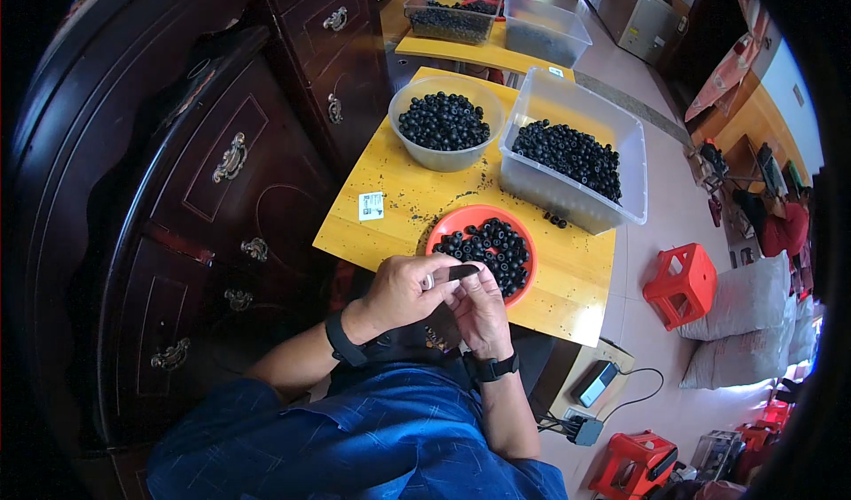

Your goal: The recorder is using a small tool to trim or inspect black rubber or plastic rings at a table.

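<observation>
Small black ring-shaped pieces [498, 245], loose lot: lying heaped in a red bowl [454, 220] on a yellow table [572, 287], just beyond the hands; similar black pieces are filling part of a round translucent tub [448, 160] and a rectangular translucent bin [550, 194], a few lying beside the bin. Left hand [399, 289]: fingers bending close together, a dark slender item [463, 272] showing at their tips; whether it is a held object or a covered fingertip, one cannot tell. Right hand [483, 318]: thumb and fingers meeting narrowly at that item's right end; whether they are gripping a piece, one cannot tell. Handling, by judgement: pieces are looking light, stiff and smooth, probably rolling readily, hardly seeming fragile; fingertips pressing opposite sides of the outer rim should be holding one best.
</observation>
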The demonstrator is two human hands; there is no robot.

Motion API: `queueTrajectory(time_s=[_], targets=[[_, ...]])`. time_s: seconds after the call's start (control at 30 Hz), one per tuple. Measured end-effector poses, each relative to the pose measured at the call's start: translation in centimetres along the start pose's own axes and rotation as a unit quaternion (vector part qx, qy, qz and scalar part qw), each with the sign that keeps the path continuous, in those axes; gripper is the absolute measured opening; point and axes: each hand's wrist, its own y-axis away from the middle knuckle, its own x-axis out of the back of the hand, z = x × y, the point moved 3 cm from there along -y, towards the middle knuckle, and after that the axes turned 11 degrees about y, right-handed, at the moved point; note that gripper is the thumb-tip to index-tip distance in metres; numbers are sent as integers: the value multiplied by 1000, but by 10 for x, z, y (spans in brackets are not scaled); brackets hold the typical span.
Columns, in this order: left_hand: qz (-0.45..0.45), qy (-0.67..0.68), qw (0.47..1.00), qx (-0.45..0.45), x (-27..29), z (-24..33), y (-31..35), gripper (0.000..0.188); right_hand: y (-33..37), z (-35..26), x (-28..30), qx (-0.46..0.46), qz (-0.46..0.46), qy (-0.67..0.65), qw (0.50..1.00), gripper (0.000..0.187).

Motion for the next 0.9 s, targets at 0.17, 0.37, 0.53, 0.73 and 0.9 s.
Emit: queueTrajectory(time_s=[0.17,0.37,0.53,0.73,0.9], targets=[[-30,28,999,33,-2,0,0,36,3,1,-2,-11,4,25,1000,15],[3,22,999,-35,-4,6,-1,41,6,-3,-7,-27,-19,-2,999,21],[43,38,997,-46,-8,-4,4,40,4,0,2,-39,-35,-58,997,29],[-1,26,999,19,-5,1,1,31,7,-3,1,-27,-15,-26,999,20],[19,16,999,-33,-9,-1,4,31,9,-5,-1,-23,-7,-34,999,18]])
